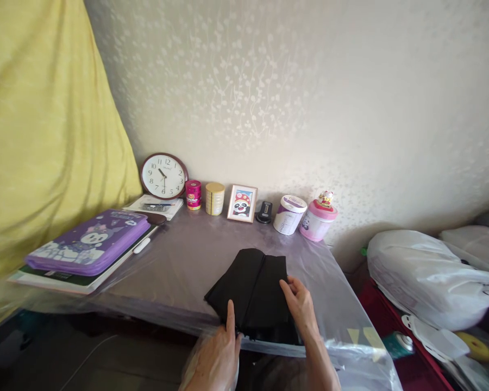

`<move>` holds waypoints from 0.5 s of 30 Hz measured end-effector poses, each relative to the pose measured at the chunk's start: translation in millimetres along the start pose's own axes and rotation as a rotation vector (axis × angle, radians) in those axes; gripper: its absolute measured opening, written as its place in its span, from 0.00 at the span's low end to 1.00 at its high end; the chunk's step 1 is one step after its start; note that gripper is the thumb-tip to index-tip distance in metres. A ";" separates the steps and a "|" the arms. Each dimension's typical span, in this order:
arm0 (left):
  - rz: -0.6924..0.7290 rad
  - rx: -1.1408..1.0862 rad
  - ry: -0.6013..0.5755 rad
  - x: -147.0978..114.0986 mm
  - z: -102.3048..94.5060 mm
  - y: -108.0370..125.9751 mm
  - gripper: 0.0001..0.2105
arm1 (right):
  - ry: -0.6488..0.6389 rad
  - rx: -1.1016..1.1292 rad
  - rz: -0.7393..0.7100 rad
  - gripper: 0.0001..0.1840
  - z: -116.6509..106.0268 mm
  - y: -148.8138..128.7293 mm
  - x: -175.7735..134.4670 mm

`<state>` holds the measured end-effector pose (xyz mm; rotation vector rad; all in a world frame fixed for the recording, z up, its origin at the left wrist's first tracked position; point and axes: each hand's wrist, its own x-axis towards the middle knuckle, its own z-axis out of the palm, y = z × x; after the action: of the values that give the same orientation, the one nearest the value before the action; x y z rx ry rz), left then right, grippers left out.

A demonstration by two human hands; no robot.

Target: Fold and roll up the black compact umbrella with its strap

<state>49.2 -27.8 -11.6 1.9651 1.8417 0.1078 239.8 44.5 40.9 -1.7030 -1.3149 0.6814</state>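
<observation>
A piece of black folded fabric (248,288), resembling a collapsed umbrella, lies at the near edge of the table, its panels fanned out and a crease running down the middle. My right hand (301,307) pinches its right edge between thumb and fingers. At the lower left edge is my left hand (218,353), its index finger stretched forward on the fabric and its thumb by the near edge. The other left fingers are curled below, and what they grip there is partly hidden.
Along the wall stand a clock (164,175), a pink tin (193,195), a yellow-lidded can (214,199), a framed panda picture (242,203) and two tubs (290,215). A purple case (89,241) lies on books at left. White bags (427,277) are at right.
</observation>
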 end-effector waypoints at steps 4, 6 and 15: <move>-0.002 -0.036 -0.013 0.6 1.0 -1.8 0.30 | -0.127 0.375 0.041 0.28 9.2 -20.7 1.0; 0.011 -0.062 -0.008 1.4 3.6 -3.3 0.30 | -0.165 0.461 0.057 0.28 15.9 -31.4 1.4; 0.001 -0.048 -0.012 5.3 7.3 -5.4 0.30 | -0.200 0.604 0.076 0.32 53.3 -51.2 14.7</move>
<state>47.4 -24.6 -21.4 1.9304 1.8135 0.1388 175.5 78.3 60.8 -1.2160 -1.0311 1.1813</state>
